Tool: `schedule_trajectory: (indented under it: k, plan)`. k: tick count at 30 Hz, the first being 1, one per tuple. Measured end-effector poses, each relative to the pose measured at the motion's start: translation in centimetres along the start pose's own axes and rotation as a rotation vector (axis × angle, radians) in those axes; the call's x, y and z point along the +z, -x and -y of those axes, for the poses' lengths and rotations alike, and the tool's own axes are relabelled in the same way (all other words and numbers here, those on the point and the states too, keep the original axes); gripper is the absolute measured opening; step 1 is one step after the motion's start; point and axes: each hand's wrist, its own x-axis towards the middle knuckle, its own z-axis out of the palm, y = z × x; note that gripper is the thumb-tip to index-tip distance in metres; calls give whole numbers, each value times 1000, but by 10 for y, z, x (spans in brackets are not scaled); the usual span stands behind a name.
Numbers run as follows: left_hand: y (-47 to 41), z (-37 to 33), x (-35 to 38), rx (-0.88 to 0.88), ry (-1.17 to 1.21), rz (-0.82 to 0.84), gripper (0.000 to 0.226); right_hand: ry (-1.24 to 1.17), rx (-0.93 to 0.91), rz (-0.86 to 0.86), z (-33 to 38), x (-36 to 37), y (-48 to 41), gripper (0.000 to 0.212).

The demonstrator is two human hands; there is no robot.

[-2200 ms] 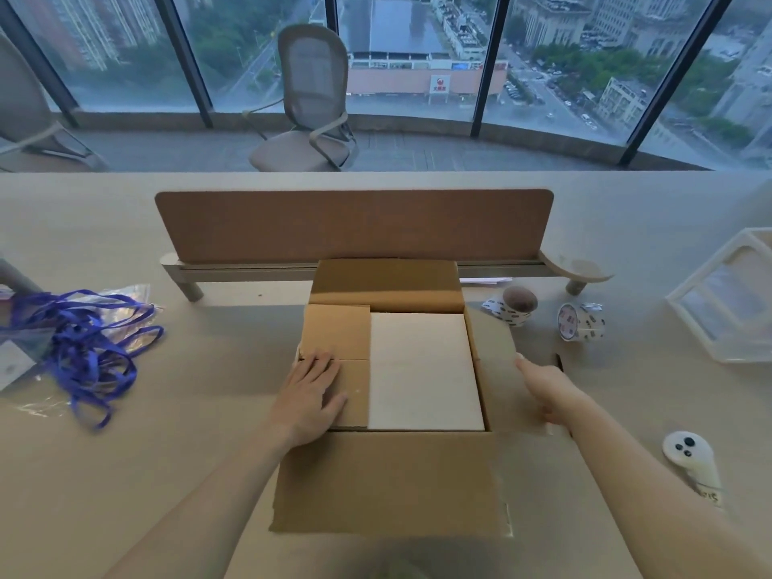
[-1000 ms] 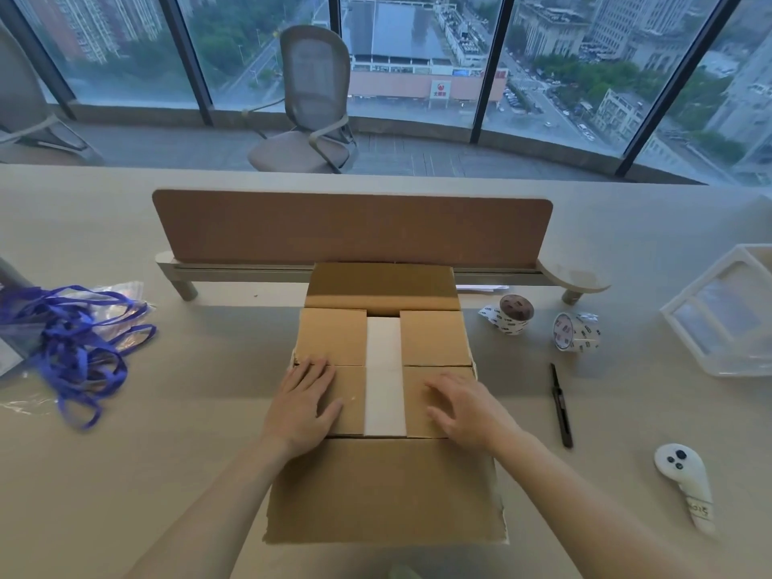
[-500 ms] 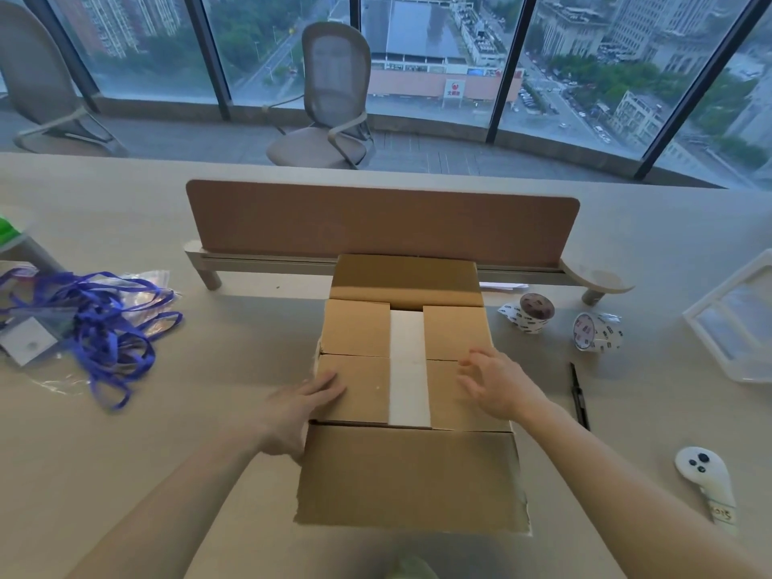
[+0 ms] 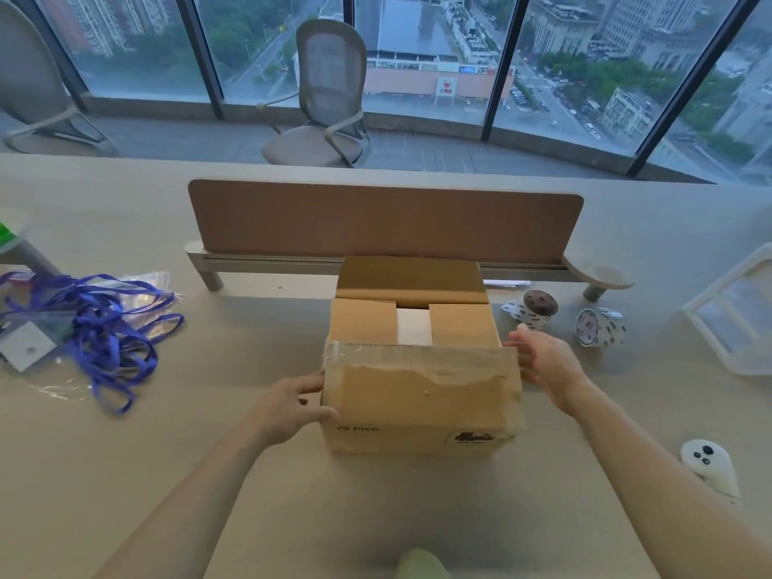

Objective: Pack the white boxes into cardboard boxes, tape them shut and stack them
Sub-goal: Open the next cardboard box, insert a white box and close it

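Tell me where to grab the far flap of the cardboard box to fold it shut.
Take the far flap by its free top edge, reaching over the cardboard box from the near side. It stands upright against the desk divider, so only that edge is open to pull forward.

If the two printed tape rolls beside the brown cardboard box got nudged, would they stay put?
Partly. The nearer printed tape roll seems to stand on edge, so it would probably roll. The other roll looks tilted, with a loose tail on the table, and would likely drag or wobble. Both look light.

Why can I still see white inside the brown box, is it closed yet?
Not fully closed. On the cardboard box two side flaps lie down with a gap showing the white box, and the far flap stands open.
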Motion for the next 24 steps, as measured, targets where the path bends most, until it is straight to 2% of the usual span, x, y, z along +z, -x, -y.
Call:
schedule_trajectory:
  k: [3,4,7,9,10,12,13,15,18,21,24]
  plan:
    - [2,1,2,-35,26,-27,100,573,-132,51,-14,9,-5,45]
    - [2,1,3,-51,25,-21,109,630,-126,57,-18,13,-7,51]
    - [-2,0,1,-94,6,-15,119,541,-60,4,-22,20,-10,68]
    - [-7,-6,1,-153,-32,-13,127,482,77,-5,-27,18,-12,68]
    - [-10,-10,2,-174,-57,-14,125,396,162,15,-28,15,-13,62]
    - [-18,-23,9,-164,-60,-53,104,289,266,88,-29,11,-14,52]
    - [-23,-32,14,-164,-27,-79,88,308,268,112,-29,8,-16,50]
    - [-37,-43,27,-230,75,-151,72,341,271,131,-29,4,-23,46]
    - [-58,-44,46,-366,92,-318,66,342,307,147,-26,0,-30,42]
    - [-61,-37,57,-344,-35,-406,64,443,336,187,-18,-7,-37,35]
    - [-59,-30,61,-299,-79,-446,58,669,386,318,1,-15,-53,30]
